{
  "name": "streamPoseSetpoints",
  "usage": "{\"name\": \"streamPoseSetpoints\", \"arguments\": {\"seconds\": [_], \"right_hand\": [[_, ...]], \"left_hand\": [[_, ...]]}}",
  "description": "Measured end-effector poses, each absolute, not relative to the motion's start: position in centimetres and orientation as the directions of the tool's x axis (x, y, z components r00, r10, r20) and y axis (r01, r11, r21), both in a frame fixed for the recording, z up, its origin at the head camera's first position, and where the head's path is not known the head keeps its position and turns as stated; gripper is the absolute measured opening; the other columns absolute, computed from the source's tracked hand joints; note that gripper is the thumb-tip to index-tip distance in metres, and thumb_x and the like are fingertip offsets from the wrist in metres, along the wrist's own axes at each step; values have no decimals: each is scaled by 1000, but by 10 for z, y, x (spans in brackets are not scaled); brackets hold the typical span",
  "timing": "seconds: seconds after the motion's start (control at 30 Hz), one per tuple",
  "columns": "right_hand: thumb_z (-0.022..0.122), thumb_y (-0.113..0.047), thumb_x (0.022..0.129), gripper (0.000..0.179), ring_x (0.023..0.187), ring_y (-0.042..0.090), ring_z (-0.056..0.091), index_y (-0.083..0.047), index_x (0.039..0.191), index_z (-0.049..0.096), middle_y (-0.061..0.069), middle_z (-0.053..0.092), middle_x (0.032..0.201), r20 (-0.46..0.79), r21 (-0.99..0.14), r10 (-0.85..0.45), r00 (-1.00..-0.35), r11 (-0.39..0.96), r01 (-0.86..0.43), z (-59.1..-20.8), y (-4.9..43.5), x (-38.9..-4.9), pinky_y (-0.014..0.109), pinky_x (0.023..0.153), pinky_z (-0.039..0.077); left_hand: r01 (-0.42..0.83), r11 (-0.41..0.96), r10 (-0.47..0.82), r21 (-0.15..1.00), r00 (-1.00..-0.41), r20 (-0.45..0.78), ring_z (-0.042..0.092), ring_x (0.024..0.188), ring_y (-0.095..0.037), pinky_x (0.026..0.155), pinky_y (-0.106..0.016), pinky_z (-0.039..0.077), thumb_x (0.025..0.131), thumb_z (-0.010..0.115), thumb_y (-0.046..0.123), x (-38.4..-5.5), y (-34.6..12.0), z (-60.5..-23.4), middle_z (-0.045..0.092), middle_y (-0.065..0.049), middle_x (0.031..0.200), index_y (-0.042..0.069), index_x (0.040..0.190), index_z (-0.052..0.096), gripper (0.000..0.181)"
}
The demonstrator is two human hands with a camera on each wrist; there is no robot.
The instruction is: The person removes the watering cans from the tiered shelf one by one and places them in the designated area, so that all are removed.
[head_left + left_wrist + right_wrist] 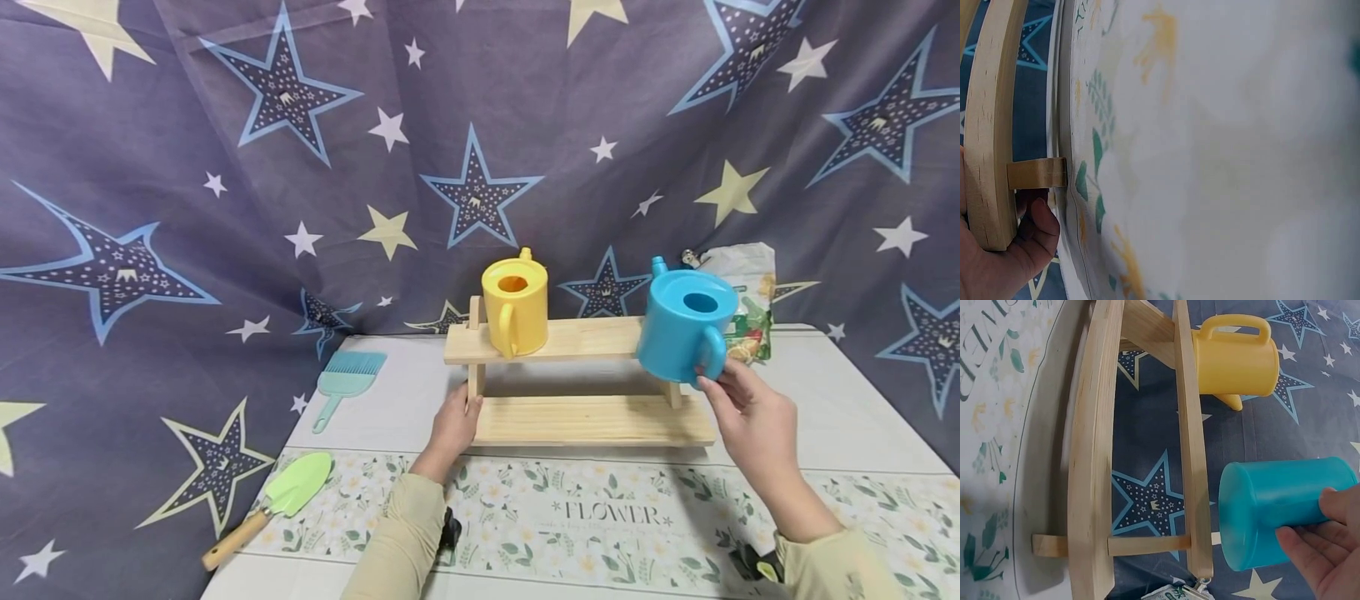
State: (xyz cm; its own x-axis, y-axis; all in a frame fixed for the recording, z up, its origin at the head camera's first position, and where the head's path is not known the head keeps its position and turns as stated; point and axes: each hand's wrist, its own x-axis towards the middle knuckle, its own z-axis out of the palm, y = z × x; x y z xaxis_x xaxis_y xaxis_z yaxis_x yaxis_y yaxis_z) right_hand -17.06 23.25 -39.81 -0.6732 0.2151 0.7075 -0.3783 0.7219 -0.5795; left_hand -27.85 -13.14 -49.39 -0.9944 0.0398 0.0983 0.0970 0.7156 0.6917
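Note:
In the head view a two-tier wooden shelf (592, 421) stands on the table. My left hand (453, 423) grips the left end of its lower board; the left wrist view shows the fingers curled round that board end (988, 206). By its handle, my right hand (761, 425) holds a blue watering can (678, 333) over the right end of the upper board. A gap shows between the can's base and the upper board (1196, 487) in the right wrist view. On the upper board's left part sits a yellow watering can (525, 312), spout toward the back.
To the left lie a light-blue hand brush (350, 375) and a green trowel (300, 485) with a wooden handle. Behind the blue can stands a printed bag (756, 287). A star-patterned curtain (420, 100) hangs behind the table, whose cover has a floral band (540, 533).

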Motion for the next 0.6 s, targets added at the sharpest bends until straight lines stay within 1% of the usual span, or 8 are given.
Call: {"name": "streamPoseSetpoints", "arguments": {"seconds": [0.27, 0.6], "right_hand": [[73, 4, 84, 33, 89, -32, 42, 7, 116, 65, 26, 70, 97, 704, -582, 237, -669, 732, -353, -400, 239, -162, -6, 77, 35], [72, 1, 86, 33, 89, -32, 42, 6, 118, 65, 27, 70, 98, 684, -595, 266, -679, 742, -309, -404, 250, -151, -6, 77, 35]], "left_hand": [[99, 715, 39, 692, -994, 102, 52, 124, -37, 105, -52, 42, 104, 46, 24, -278, -132, -493, 53, -20, 134, 3, 144, 43, 45], [100, 714, 43, 693, -994, 98, 51, 125, -37, 105, -52, 41, 104, 46, 25, -280, -132, -495, 52, -20, 135, 4, 145, 42, 46]]}}
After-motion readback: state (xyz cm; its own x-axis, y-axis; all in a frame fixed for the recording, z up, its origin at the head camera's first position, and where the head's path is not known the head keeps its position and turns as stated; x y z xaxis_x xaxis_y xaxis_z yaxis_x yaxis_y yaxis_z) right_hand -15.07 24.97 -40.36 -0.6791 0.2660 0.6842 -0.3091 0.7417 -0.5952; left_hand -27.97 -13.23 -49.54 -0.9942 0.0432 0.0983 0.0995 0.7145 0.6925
